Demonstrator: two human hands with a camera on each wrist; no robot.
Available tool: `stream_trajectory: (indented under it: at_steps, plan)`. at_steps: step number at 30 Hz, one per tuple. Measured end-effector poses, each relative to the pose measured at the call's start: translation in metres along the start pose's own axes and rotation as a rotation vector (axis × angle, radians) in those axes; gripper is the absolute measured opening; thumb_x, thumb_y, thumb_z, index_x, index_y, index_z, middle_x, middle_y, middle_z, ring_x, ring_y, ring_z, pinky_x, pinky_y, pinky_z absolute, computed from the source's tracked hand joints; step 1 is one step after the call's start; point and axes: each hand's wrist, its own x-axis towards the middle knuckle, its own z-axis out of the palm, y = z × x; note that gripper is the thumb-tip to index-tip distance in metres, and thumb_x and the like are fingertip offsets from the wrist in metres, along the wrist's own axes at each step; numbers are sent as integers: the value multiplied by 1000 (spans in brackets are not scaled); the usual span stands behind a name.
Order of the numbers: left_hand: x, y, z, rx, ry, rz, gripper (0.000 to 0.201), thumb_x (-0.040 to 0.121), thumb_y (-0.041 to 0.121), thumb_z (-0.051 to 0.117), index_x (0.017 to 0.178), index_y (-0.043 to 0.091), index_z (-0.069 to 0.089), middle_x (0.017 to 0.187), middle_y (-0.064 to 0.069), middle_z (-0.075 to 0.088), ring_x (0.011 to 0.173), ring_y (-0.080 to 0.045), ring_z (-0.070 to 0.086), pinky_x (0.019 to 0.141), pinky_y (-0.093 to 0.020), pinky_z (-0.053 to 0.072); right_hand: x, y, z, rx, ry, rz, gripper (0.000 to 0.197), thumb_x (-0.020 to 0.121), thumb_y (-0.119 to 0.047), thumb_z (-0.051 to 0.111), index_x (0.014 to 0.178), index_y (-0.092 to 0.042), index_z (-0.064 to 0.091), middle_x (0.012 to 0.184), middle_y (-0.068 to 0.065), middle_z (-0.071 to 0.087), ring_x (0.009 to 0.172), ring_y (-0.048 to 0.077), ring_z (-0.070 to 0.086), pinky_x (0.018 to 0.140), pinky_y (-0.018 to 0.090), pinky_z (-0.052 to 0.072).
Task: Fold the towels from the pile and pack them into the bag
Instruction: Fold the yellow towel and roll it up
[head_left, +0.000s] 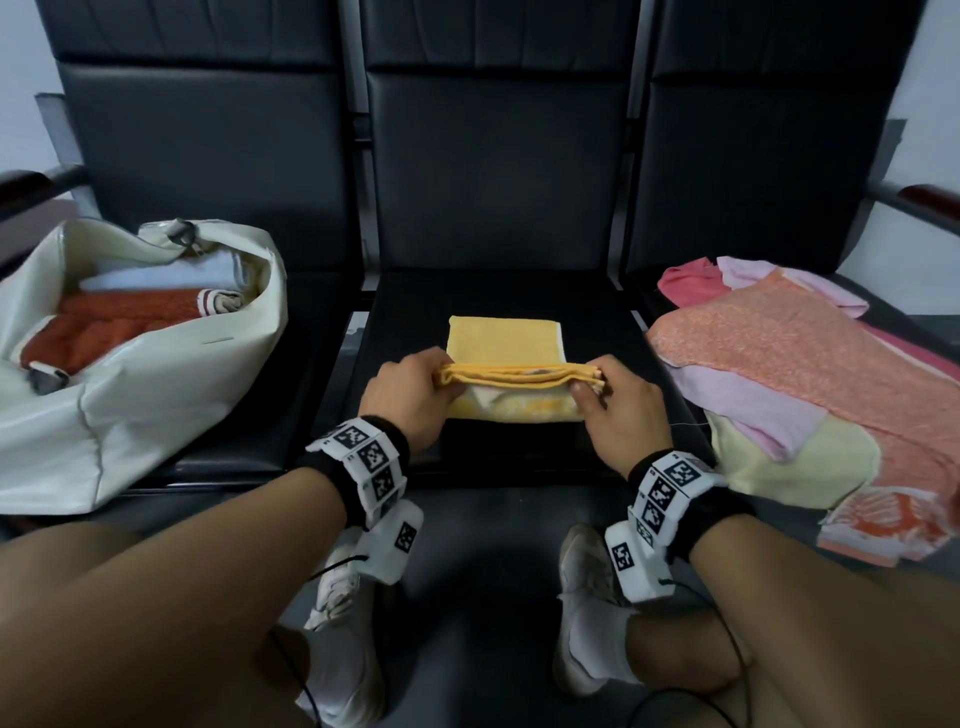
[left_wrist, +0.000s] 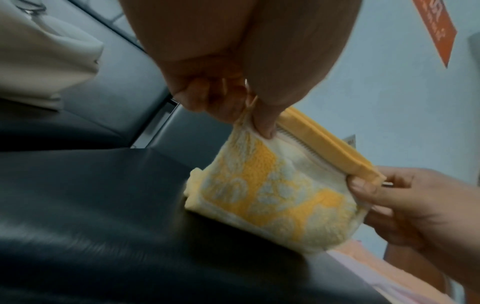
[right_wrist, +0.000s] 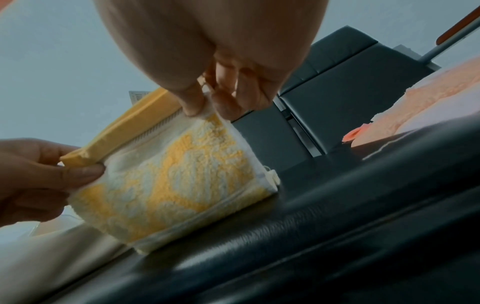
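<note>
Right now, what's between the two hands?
Head view: only the yellow towel, its lifted hem spanning from left hand to right hand; both pinch it.

This looks like a waiting room. Three black padded seats (head_left: 493, 171) stand joined in one row, with metal armrests (head_left: 919, 200) at the ends. A plain pale wall (head_left: 930, 93) is behind them.

Left hand (head_left: 410, 395), right hand (head_left: 615, 410) pinching, raised.
</note>
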Motion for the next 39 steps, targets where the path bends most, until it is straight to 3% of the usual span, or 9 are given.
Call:
stream_trajectory:
  at_steps: [7,12,15,19,24,28,31,36,39]
  plan:
    - [21,0,-16,-165,-39,61,16,96,39,65,82,33,59,83,4,66,85,-20,63,75,-37,53,29,4,-9,105,-32,12,22,89,-34,73,80,-16,63,66,1,66,62,22,63,62,43,54]
    - [40,-3,-15,-310,-38,30,19,100,36,60,82,27,61,77,4,62,75,-16,58,69,-34,47,47,0,-15,153,-75,41,29,88,-31,76,66,-27,57,51,-15,56,48,-2,51,51,13,38]
    - [54,0,-15,-372,-7,-18,25,103,34,56,83,20,61,77,1,60,74,-17,56,68,-35,45,60,-3,-17,175,-115,58,29,89,-32,75,66,-25,58,50,-23,57,48,-5,52,51,10,37]
    - [73,2,-13,-439,17,-61,27,105,33,52,87,17,62,82,-1,61,77,-18,58,71,-36,47,83,0,-14,194,-161,71,37,91,-43,69,77,-9,65,51,-18,53,52,2,50,57,35,46]
    - [92,-6,-6,-383,-22,25,26,105,32,52,81,22,56,76,5,55,70,-13,53,63,-30,42,99,8,-7,152,-235,76,32,94,-37,67,72,-15,60,52,-16,54,50,1,49,58,36,47]
    - [105,-30,4,-409,-77,39,24,103,34,56,82,23,59,74,8,57,69,-12,54,66,-33,46,112,22,7,146,-272,103,33,91,-41,69,77,-12,64,71,6,69,69,22,68,70,48,58]
    - [120,-41,16,-381,-82,8,25,101,39,59,81,24,63,69,11,60,65,-9,56,64,-31,45,120,28,23,76,-295,119,30,89,-40,72,78,-12,67,74,6,71,71,23,69,69,42,58]
    - [139,-42,32,-340,-97,27,22,98,42,63,80,30,66,66,16,63,63,-3,57,62,-28,44,132,39,38,-60,-327,154,31,90,-36,72,72,-12,65,65,-2,63,64,15,59,60,27,40]
    - [146,-42,35,-326,-104,14,20,98,42,63,82,30,67,70,14,66,68,-5,61,63,-26,44,141,44,41,-70,-349,169,26,89,-34,72,76,-12,67,69,0,67,67,16,63,62,29,47]
